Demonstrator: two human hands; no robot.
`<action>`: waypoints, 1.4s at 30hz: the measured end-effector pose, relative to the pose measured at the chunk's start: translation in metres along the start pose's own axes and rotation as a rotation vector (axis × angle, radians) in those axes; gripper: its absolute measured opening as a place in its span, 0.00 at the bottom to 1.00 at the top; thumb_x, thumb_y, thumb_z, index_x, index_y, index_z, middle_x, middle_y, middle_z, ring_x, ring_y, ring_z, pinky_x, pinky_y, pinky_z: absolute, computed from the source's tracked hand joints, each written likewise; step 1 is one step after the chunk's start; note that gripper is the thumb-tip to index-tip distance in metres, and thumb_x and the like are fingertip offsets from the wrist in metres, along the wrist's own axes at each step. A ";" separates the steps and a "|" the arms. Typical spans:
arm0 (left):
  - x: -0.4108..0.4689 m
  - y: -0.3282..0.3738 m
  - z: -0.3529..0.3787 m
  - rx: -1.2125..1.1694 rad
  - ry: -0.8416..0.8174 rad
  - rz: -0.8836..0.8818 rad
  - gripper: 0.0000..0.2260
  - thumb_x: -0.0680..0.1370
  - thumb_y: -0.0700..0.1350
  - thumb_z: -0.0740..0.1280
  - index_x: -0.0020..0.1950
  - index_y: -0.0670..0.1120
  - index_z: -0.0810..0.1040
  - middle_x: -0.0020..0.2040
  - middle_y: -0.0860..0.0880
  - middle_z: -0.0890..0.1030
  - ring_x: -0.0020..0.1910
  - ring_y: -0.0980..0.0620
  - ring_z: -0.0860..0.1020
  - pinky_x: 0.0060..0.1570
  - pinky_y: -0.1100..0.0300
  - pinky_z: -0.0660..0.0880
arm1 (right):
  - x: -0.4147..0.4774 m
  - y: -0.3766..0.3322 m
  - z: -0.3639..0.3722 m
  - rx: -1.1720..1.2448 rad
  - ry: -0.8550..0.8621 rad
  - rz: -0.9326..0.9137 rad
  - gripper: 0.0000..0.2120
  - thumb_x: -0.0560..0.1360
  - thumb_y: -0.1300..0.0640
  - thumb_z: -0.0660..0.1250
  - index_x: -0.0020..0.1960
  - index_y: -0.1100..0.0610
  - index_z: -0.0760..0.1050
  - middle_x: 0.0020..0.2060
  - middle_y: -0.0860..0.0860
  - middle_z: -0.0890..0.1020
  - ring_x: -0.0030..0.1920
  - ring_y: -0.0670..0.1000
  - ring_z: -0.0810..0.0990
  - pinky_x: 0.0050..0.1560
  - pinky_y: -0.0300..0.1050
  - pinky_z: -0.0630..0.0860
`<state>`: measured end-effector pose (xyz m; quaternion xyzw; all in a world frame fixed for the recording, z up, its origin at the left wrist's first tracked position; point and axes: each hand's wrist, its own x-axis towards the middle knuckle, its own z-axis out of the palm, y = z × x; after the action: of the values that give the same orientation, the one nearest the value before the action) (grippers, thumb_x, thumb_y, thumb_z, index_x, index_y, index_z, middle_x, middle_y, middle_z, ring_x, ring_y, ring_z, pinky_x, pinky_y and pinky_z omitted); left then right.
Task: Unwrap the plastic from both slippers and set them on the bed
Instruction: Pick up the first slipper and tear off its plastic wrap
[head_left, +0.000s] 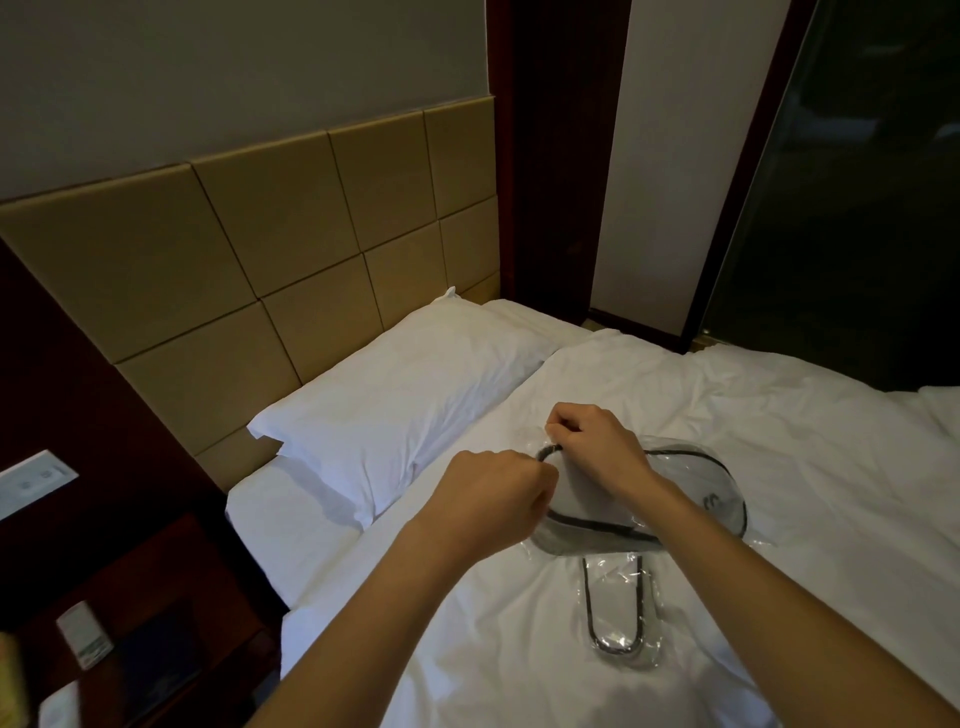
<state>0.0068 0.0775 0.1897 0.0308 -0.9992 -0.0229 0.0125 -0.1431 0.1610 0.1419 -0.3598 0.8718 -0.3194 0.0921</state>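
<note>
Left hand (496, 493) and right hand (597, 447) both fisted, arms outstretched.

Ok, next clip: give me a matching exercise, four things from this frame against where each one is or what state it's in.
Things:
1. far slipper
2. near slipper
3. pillow
4. remote

Places or states:
A. on the dark bedside table
B. against the headboard
C. lying untouched in its plastic, closest to the person
D. its plastic end pinched by both hands

Pairs: 1-D, 2-C, 3-B, 4-A. The left hand and right hand are both closed on the wrapping at the far slipper's end.
</note>
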 end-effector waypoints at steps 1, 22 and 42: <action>-0.001 -0.001 -0.001 -0.027 0.007 0.011 0.06 0.78 0.47 0.62 0.48 0.48 0.77 0.43 0.49 0.81 0.38 0.47 0.79 0.38 0.53 0.78 | 0.000 0.001 -0.001 0.008 -0.001 0.006 0.10 0.78 0.53 0.59 0.38 0.50 0.72 0.34 0.44 0.77 0.37 0.47 0.74 0.34 0.40 0.67; -0.023 -0.019 -0.027 -0.379 -0.070 -0.025 0.06 0.74 0.54 0.65 0.48 0.56 0.78 0.45 0.61 0.81 0.42 0.58 0.80 0.40 0.61 0.77 | 0.000 0.007 -0.013 0.261 0.044 0.080 0.10 0.76 0.56 0.62 0.35 0.54 0.74 0.34 0.48 0.79 0.43 0.55 0.78 0.50 0.58 0.75; -0.025 -0.012 -0.028 -0.398 -0.093 0.054 0.05 0.75 0.48 0.67 0.49 0.54 0.80 0.49 0.59 0.79 0.44 0.59 0.79 0.42 0.55 0.78 | -0.002 0.015 -0.016 0.322 0.043 0.104 0.09 0.74 0.56 0.63 0.36 0.56 0.75 0.34 0.49 0.80 0.44 0.56 0.79 0.52 0.59 0.75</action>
<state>0.0328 0.0657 0.2165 -0.0001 -0.9749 -0.2210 -0.0274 -0.1564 0.1776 0.1448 -0.2876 0.8286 -0.4576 0.1462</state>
